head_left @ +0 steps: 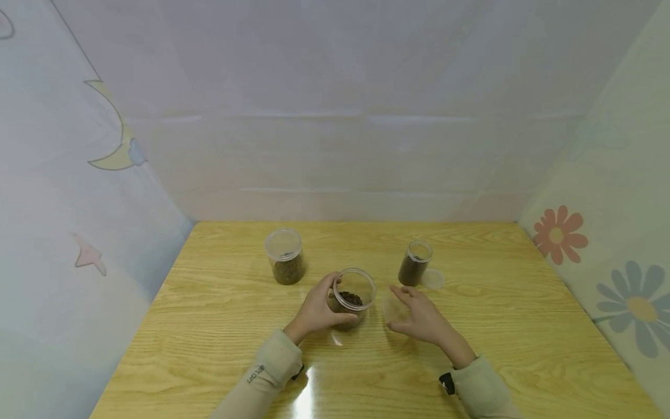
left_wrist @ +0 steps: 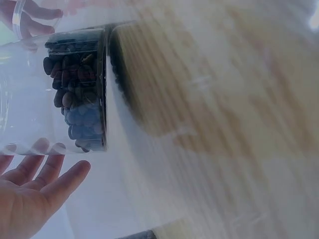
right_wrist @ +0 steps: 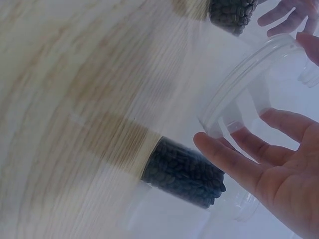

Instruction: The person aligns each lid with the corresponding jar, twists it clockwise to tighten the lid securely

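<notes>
My left hand [head_left: 317, 308] holds a wide clear jar [head_left: 352, 299] near the middle of the table, thumb in front and fingers at the far side. Its mouth is uncovered, and dark brown beans [left_wrist: 77, 92] fill the lower part. To the right of the jar, my right hand [head_left: 425, 319] grips a round clear lid [right_wrist: 239, 82] by its rim, thumb on one side and fingertips on the other. This lid shows only faintly in the head view. The lid stands apart from the jar's mouth, tilted on edge in the right wrist view.
Beyond my right hand stands a narrower clear jar [head_left: 412, 270] of dark beans, uncovered, with a small clear lid [head_left: 434, 279] flat beside it. Another wide jar [head_left: 288, 269] with brown contents stands back left. The wooden table [head_left: 209, 326] meets cloth walls at the back and sides.
</notes>
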`<action>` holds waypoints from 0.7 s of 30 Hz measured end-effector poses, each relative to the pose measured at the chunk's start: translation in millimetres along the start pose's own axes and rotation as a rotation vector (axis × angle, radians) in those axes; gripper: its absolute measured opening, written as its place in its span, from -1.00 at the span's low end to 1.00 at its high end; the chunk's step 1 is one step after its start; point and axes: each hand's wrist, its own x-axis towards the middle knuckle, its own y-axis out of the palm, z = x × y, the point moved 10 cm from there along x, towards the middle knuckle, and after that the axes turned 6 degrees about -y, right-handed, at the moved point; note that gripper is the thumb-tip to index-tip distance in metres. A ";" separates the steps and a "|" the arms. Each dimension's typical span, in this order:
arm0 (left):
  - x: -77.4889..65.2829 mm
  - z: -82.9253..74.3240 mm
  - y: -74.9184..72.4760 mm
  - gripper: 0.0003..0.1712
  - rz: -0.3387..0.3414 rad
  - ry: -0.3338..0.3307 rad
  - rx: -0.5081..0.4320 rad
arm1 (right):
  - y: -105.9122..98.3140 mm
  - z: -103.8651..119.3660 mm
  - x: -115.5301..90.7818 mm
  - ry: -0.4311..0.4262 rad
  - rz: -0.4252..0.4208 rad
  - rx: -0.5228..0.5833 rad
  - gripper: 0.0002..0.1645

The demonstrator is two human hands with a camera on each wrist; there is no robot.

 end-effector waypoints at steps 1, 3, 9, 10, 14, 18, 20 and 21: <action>-0.2 -1.1 -0.8 0.02 -0.001 0.001 0.008 | -0.3 0.5 -0.2 -0.004 -0.002 -0.003 -0.07; -0.5 -3.2 -2.4 0.01 -0.002 0.006 0.025 | -1.1 1.3 -0.5 -0.009 -0.008 -0.004 -0.07; 0.3 -5.7 -5.8 -0.01 -0.007 0.020 0.067 | -2.3 1.6 -1.0 -0.004 -0.013 0.003 -0.08; 0.6 -5.6 -6.3 -0.01 -0.009 0.020 0.072 | -2.4 1.5 -1.0 -0.002 -0.013 0.005 -0.08; 1.1 -7.0 -8.8 -0.01 -0.015 0.029 0.085 | -2.6 1.0 -1.5 0.006 -0.010 0.007 -0.08; 0.1 -10.1 -11.4 0.01 -0.026 0.042 0.125 | -2.7 -0.5 -2.1 0.019 -0.006 0.016 -0.07; -0.2 -12.2 -12.1 0.03 -0.028 0.053 0.146 | -2.7 -1.0 -2.4 0.024 -0.005 0.024 -0.07; -0.3 -13.3 -12.1 0.03 -0.027 0.060 0.162 | -2.8 -1.1 -2.6 0.025 -0.004 0.028 -0.07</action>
